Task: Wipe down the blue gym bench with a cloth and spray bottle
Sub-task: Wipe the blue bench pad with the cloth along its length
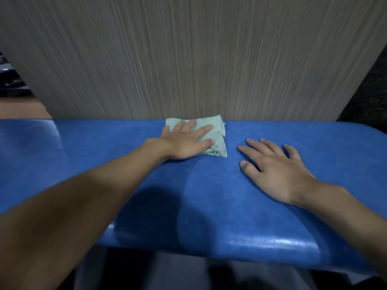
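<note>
Likely an indoor gym: a padded bench (230,195) upholstered in glossy blue vinyl stretches before me, backed by a wood-grain laminate wall panel (188,59). Dark speckled flooring (368,97) shows at right. The dim shapes (8,76) at far left are too blurred to identify.

Wall panel (199,59) just behind bench (209,195)

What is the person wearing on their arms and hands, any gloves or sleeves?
Nothing. The left hand and right hand are bare, with no gloves, rings or wristbands. The left forearm and right forearm are uncovered to the frame's edge, no sleeve in view. Fingernails look short.
</note>
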A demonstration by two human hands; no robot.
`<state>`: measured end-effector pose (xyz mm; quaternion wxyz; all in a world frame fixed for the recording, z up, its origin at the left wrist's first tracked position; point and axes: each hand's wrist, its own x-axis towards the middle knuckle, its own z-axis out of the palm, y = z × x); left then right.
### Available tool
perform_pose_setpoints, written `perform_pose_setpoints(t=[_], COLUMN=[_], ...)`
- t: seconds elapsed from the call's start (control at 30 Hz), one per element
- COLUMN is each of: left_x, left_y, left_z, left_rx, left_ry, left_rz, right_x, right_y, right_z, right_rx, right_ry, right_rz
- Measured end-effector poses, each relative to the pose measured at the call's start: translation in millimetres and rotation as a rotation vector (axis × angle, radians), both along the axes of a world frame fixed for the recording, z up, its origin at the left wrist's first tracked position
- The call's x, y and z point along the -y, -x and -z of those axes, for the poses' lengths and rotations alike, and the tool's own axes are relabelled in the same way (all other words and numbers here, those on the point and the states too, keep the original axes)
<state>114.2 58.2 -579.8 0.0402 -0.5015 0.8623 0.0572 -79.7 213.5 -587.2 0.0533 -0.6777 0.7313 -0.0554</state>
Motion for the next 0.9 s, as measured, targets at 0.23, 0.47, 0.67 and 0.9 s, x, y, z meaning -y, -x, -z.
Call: perform_pose_setpoints(t=[0.23, 0.47, 0.67, 0.9], left_x=[23.6, -69.5, -164.0, -164.1], left_y=[7.9, -26.8, -65.6, -69.1], left_z=[-3.6, 5.5, 7.8, 6.4], left_rx=[0.009, -0.005, -0.019, -0.033], left_ry=[-0.02, 0.016, 0.073, 0.046], left_rz=[-0.028, 0.054, 0.104, 0.089], right_x=[-1.2, -0.2, -3.0, 0.9], right_y=[0.6, 0.5, -5.8, -12.8], right_z=[-0.4, -0.9, -10.4, -4.6], right_rx=[0.023, 0.035, -0.026, 0.018], right_ry=[0.006, 0.011, 0.032, -0.01], right_rz=[-0.004, 0.006, 0.01, -0.01])
